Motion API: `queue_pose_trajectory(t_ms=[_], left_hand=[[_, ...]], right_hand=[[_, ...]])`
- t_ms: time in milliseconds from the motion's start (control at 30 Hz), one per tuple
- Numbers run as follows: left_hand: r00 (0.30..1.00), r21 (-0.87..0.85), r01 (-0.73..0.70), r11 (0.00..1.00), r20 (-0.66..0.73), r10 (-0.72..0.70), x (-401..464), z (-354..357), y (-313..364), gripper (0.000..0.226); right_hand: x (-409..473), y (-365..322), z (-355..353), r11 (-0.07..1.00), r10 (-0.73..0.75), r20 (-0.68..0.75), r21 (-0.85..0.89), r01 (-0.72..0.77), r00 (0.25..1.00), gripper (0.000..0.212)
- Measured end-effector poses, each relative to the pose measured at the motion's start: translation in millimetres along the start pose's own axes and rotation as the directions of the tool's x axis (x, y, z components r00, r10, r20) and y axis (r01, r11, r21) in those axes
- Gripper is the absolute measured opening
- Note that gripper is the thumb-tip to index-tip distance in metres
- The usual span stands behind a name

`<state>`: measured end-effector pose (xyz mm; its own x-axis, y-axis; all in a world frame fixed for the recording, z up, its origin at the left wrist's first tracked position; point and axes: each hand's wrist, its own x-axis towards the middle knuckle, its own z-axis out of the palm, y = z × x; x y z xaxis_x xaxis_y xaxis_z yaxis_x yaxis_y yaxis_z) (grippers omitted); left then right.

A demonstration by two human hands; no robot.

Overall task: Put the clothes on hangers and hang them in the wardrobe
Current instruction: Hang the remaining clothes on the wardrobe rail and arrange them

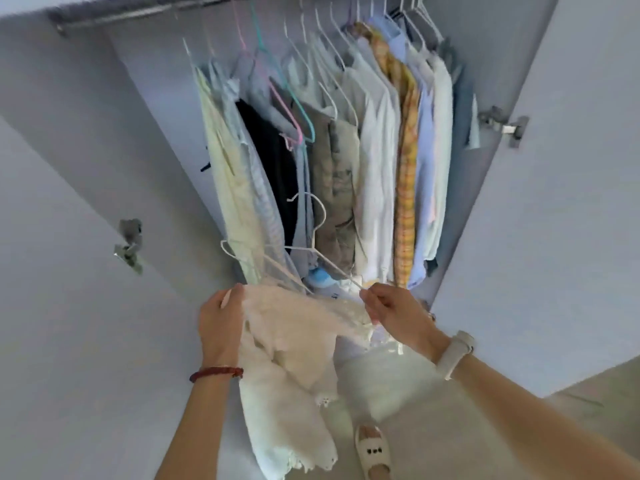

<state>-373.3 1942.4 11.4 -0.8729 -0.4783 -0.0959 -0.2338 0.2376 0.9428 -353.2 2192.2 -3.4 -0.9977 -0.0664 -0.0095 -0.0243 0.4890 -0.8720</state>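
1. Above and beyond both hands stands the wardrobe (519,98), its doors swung open to either side, a hinge (504,126) up to the right of the right hand and another hinge (130,245) out to the left of the left hand.
2. Along the top runs the rail (114,17), and from it hang the clothes (374,174), packed close: cream, black, khaki, white, yellow check and pale blue pieces on white, pink and teal hangers.
3. Between the hands hangs the garment (287,368), white and lacy, its scalloped hem drooping below the left wrist toward the floor (433,427).
4. Just above the hands, the hanger (313,237), white wire, is tilted with its hook pointing up and left; its lower arms reach down into the top of the garment.
5. On the near side, the left hand (220,327) grips the garment's upper left edge, fingers curled round the fabric; a red bracelet (216,373) circles that wrist.
6. Well apart from it, the right hand (393,313) pinches the hanger's right end together with the garment's edge; a white watch (455,353) sits on that wrist.
7. Below the right hand, a slipper (374,452) rests on the floor.
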Motion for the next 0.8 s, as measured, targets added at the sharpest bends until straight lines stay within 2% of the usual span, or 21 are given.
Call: queue_pose_trajectory(t_ms=[167, 333, 433, 633, 700, 800], left_hand=[[0.961, 0.016, -0.03, 0.999, -0.273, 0.033, 59, -22, 29, 0.015], [0.917, -0.077, -0.041, 0.996, -0.4, 0.007, 113, -30, 57, 0.021], [0.892, -0.113, -0.1, 0.989, -0.45, 0.039, 140, -30, 77, 0.016], [0.85, -0.212, -0.269, 0.94, -0.511, 0.128, 224, -22, 140, 0.011], [0.828, -0.205, -0.346, 0.916, -0.525, 0.196, 257, -18, 164, 0.011], [0.819, -0.162, -0.37, 0.915, -0.521, 0.239, 304, -16, 185, 0.02]], right_hand=[[96, -69, 24, 0.99, -0.06, 0.325, 0.139, 0.015, 0.944, 0.035], [169, -127, 64, 0.954, -0.146, 0.408, 0.299, 0.02, 0.901, 0.034], [205, -158, 90, 0.943, -0.237, 0.341, 0.306, 0.131, 0.91, 0.036], [278, -215, 121, 0.888, -0.385, 0.076, 0.303, 0.346, 0.92, 0.036], [299, -226, 125, 0.875, -0.393, -0.041, 0.292, 0.387, 0.919, 0.028], [321, -238, 130, 0.872, -0.333, -0.159, 0.322, 0.368, 0.929, 0.023]])
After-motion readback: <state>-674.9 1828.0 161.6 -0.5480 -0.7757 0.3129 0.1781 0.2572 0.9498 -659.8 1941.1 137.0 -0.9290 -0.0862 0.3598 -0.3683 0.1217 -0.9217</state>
